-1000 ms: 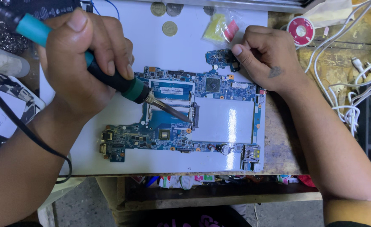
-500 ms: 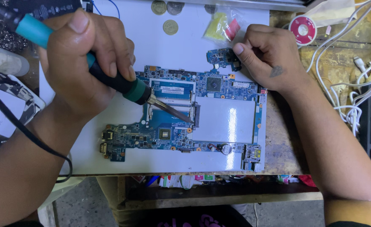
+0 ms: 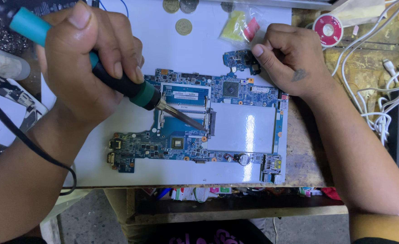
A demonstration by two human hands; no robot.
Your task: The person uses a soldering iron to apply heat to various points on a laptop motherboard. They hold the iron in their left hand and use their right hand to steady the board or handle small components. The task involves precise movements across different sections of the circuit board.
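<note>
Nothing much has shifted since a second ago: both hands sit where they were, and the iron's tip rests at the same slot. A blue laptop circuit board [image 3: 195,122], L-shaped around a rectangular cutout, lies flat on a white mat [image 3: 199,45] at the middle of the bench. The left hand [image 3: 84,63] is wrapped tightly around a soldering iron [image 3: 118,81] (teal and black handle, green collar), its metal tip touching the board beside the memory slot. The right hand [image 3: 290,61] is curled into a loose fist, knuckles down on the board's upper right edge, touching a small separate blue board [image 3: 240,61]. Three coins [image 3: 183,26] and a clear bag [image 3: 241,25] lie above; a solder spool [image 3: 328,29] and white cables [image 3: 384,104] sit right.
</note>
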